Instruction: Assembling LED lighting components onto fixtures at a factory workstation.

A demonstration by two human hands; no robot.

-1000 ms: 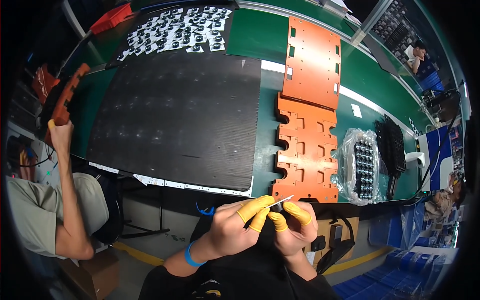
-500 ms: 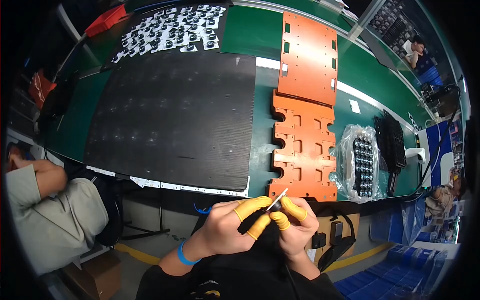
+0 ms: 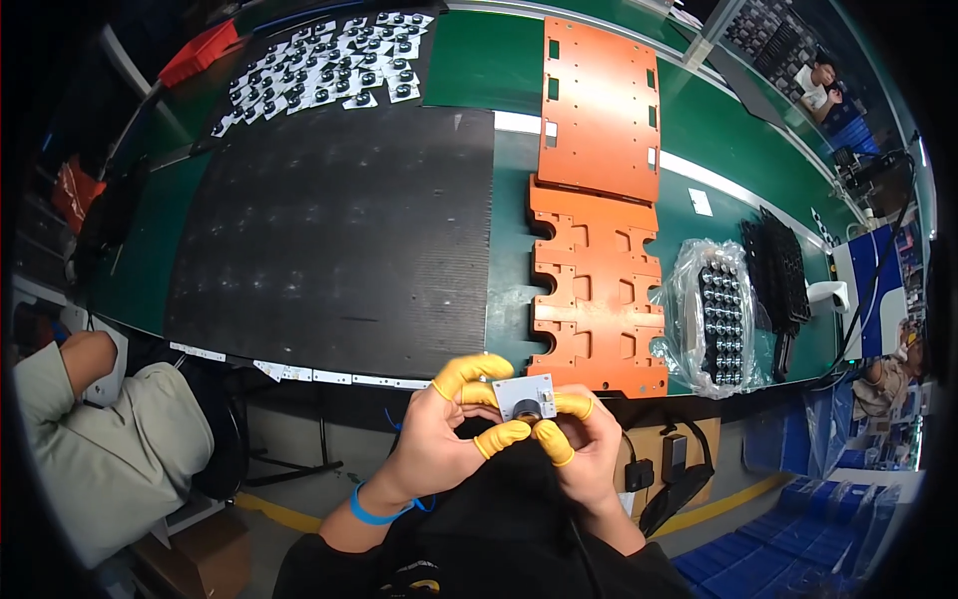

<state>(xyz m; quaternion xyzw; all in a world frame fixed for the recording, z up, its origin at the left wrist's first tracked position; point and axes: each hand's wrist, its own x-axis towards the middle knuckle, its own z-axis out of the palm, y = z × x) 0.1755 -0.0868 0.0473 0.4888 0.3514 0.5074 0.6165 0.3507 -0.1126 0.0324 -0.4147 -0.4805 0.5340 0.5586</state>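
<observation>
A small white circuit board [image 3: 511, 392] with a black round lens [image 3: 527, 410] on it is held in front of me, its face turned up toward my view. My left hand [image 3: 431, 444] grips it from the left, thumb beside the lens and one finger behind the board; its index finger sticks up, bent. On the other side, my right hand [image 3: 591, 451] pinches the board's right edge and lower end between finger and thumb. Yellow finger covers sit on the thumbs and several fingers. A blue band [image 3: 374, 509] circles my left wrist.
A black mat [image 3: 329, 240] covers the left of the green table, with many lens boards [image 3: 329, 65] at its far end. Orange fixture plates [image 3: 599, 290] lie ahead of me. Right of them are a bagged lens tray [image 3: 723, 324] and black trays [image 3: 778, 265]. Someone [image 3: 120, 419] sits at left.
The board has turned from edge-on to facing me, and its lens now shows. My left index finger has lifted off the board. The view has shifted slightly.
</observation>
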